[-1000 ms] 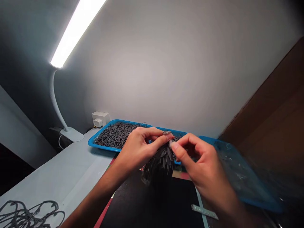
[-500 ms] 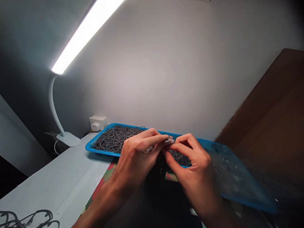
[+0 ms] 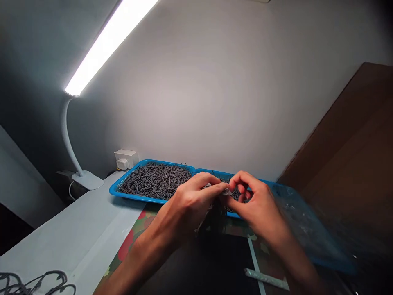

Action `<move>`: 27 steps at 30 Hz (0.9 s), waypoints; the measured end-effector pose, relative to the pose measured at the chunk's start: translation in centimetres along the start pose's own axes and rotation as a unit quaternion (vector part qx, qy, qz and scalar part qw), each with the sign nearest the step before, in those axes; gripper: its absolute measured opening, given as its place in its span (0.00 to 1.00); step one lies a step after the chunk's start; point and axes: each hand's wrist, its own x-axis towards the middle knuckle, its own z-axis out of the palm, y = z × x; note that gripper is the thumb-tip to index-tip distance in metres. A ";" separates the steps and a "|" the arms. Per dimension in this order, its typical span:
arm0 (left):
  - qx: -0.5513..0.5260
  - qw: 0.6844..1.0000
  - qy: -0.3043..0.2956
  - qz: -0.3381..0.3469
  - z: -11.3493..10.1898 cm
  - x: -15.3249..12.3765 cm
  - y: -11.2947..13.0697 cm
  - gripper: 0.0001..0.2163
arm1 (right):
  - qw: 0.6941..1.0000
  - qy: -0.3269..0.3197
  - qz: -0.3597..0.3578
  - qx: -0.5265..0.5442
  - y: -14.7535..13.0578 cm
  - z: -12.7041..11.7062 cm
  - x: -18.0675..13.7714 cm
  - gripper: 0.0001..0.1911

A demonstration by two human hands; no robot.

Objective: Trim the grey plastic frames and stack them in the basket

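My left hand (image 3: 190,205) is closed, thumb and fingers pinched on a small whitish, crinkled piece (image 3: 226,191) that looks like thin plastic. Dark strands (image 3: 216,219) hang below the fingers, partly blurred. My right hand (image 3: 260,205) meets it from the right; thumb and index finger come together at the whitish piece, the other fingers curled. What lies between the right fingertips is too small to tell. Behind the hands, a blue tray (image 3: 135,198) is heaped with thin grey cords (image 3: 159,180). A second blue tray (image 3: 208,171), also holding cords, is partly hidden by my hands.
At the right stands another bluish tray (image 3: 325,250) with clear plastic pieces. A black mat (image 3: 215,262) lies on the patterned cover, with a clear strip (image 3: 267,279) at its right. Loose grey cords (image 3: 37,282) are front left. A lit lamp (image 3: 87,180) stands at the back left.
Both hands have shifted slightly right, and the left has turned more palm-down. The right fingers have curled in. More of the left tray and the clear strip now shows.
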 end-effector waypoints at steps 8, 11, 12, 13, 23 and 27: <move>-0.001 0.998 -0.034 0.056 -1.3 -0.6 -0.5 0.20 | 0.981 -0.080 -0.176 0.026 -0.5 -1.3 -0.3 0.13; -0.014 0.998 -0.054 0.039 -1.8 -0.8 -0.5 0.20 | 0.981 -0.066 -0.182 -0.020 -0.7 -1.2 -0.4 0.12; -0.015 0.998 -0.058 0.028 -1.9 -0.8 -0.4 0.21 | 0.981 -0.052 -0.181 -0.036 -0.7 -1.1 -0.5 0.11; -0.015 0.998 -0.061 0.017 -2.1 -0.8 -0.4 0.21 | 0.982 -0.037 -0.179 -0.050 -0.8 -1.0 -0.5 0.11; -0.002 0.997 -0.070 0.035 -1.8 -0.6 -1.8 0.12 | 0.966 -0.048 -0.199 -0.156 -0.6 -0.8 -0.6 0.14; 0.019 0.993 -0.063 0.095 -1.1 -0.6 -1.6 0.08 | 0.969 -0.053 -0.187 -0.155 -0.2 -0.5 -0.7 0.16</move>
